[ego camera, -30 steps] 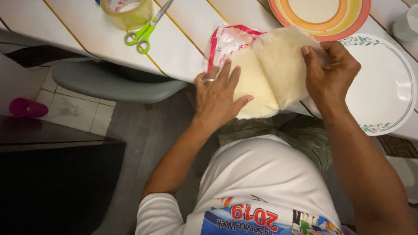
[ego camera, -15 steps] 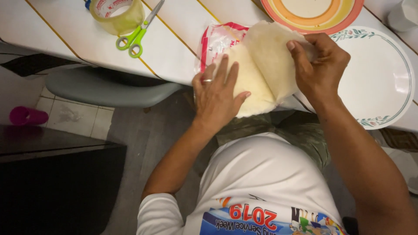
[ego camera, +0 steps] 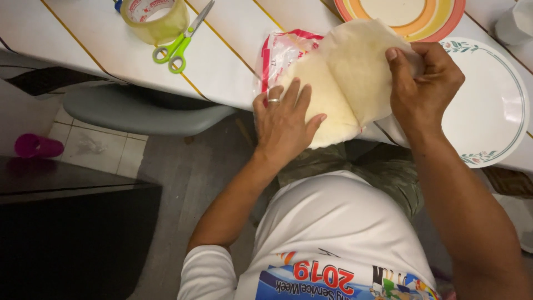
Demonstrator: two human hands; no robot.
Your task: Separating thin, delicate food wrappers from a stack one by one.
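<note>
Flatbreads [ego camera: 333, 94] under flat left hand [ego camera: 286, 125], top one pinched by right hand [ego camera: 425, 86], white plate [ego camera: 488, 111] alongside.

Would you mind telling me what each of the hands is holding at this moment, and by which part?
The right hand pinches the top flatbread by its right edge, peeling it up. The left hand grips nothing; it presses flat on the lower flatbread.

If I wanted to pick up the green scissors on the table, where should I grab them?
Probably by the green handle loops of the scissors. They lie flat on the table, loops pointing toward the near edge, blades pointing away beside the tape roll. Coming from the near edge, from above, your fingers would likely meet the rounded loops first and stay off the blades.
</note>
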